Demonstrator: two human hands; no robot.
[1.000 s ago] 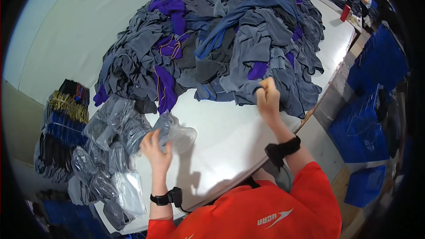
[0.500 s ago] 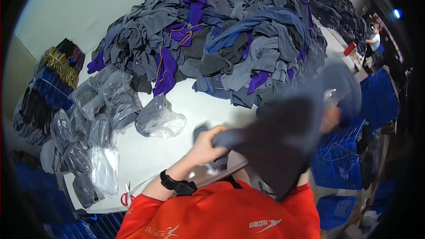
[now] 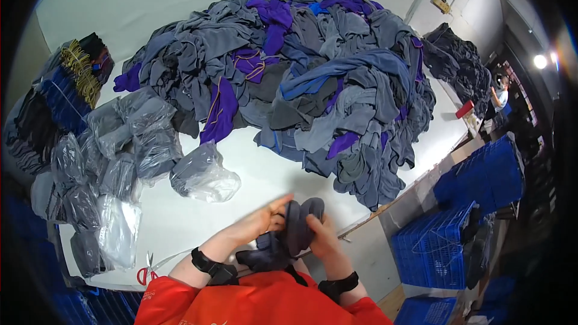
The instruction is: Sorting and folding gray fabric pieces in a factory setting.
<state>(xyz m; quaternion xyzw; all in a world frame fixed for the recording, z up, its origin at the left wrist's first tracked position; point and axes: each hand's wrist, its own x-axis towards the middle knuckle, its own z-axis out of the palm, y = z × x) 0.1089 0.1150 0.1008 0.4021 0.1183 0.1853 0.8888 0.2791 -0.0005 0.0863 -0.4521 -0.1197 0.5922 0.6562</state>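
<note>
One dark garment point(image 3: 297, 229) — left hand point(image 3: 262, 221) curled onto it, right hand point(image 3: 325, 238) gripping.

A bright orange-red, short-sleeved shirt point(image 3: 259, 301) was worn, with small white print point(image 3: 146, 300) carried on its left sleeve point(image 3: 165, 296). A black band point(image 3: 203, 260), fitted with a boxy black unit point(image 3: 227, 275), was strapped behind the left hand point(image 3: 260, 222); a second black band point(image 3: 338, 287) was fastened behind the right hand point(image 3: 326, 241). Both hands were left uncovered.
</note>
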